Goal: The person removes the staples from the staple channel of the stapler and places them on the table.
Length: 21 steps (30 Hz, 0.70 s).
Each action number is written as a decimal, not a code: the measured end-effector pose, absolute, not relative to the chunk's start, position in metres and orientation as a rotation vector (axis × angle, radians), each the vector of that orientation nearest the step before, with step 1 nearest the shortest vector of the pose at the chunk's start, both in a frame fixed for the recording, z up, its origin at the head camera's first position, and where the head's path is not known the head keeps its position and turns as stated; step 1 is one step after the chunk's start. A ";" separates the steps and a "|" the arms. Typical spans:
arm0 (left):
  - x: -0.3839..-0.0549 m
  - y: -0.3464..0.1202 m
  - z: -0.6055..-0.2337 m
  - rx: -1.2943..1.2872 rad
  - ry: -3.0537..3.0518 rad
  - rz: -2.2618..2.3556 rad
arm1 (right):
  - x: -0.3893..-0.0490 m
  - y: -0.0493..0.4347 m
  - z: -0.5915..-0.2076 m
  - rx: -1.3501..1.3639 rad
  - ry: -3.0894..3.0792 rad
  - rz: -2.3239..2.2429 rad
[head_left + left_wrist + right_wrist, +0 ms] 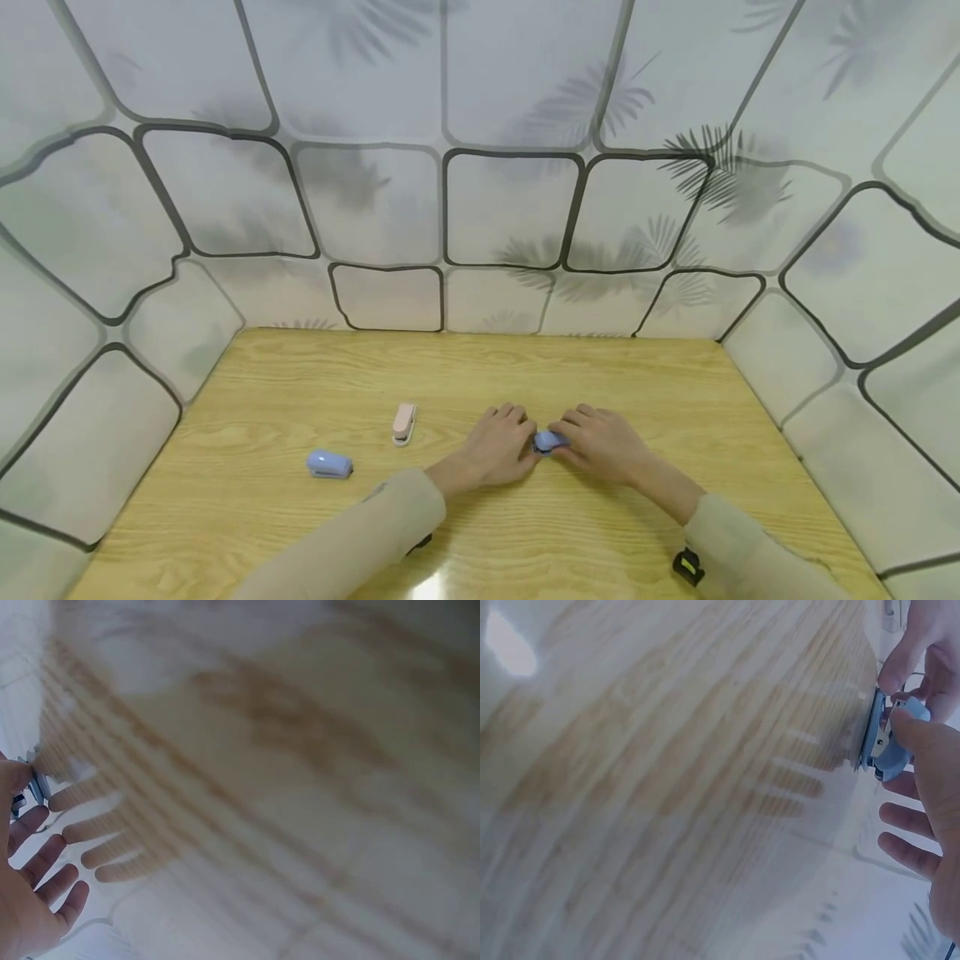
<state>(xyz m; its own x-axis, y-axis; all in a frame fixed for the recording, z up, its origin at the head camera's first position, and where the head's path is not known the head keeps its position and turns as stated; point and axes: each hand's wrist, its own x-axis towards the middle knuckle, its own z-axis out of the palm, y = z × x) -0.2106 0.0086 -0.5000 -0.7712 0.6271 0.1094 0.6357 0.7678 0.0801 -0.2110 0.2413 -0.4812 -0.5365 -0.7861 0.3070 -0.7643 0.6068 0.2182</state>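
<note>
A small blue stapler [551, 439] is between the two hands, low over the table. My right hand [604, 443] grips its right end; in the right wrist view the thumb presses on the blue top [897, 754], while the other fingers extend past it. From the other side, my left hand [497, 448] pinches the stapler's near end between thumb and forefinger. The left wrist view shows the left hand's [30, 885] remaining fingers spread loosely. The stapler's blue base stands apart from its top in the right wrist view.
A second blue stapler [329, 464] lies on its side at the left of the wooden table [525, 375]. A pink and white stapler [404, 423] sits farther back, left of the hands. Patterned panels [495, 208] wall the table's back and sides.
</note>
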 end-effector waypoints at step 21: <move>-0.207 0.012 -0.505 -0.929 -2.890 -0.249 | -0.216 0.236 -0.486 1.096 -2.772 0.295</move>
<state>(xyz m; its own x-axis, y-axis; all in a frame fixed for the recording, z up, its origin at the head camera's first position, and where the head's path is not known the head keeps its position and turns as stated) -0.2074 0.0120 -0.5046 -0.8098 0.5696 0.1409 0.5853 0.8010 0.1257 -0.2163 0.2355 -0.4858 -0.7229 -0.6594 0.2066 -0.6881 0.7143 -0.1276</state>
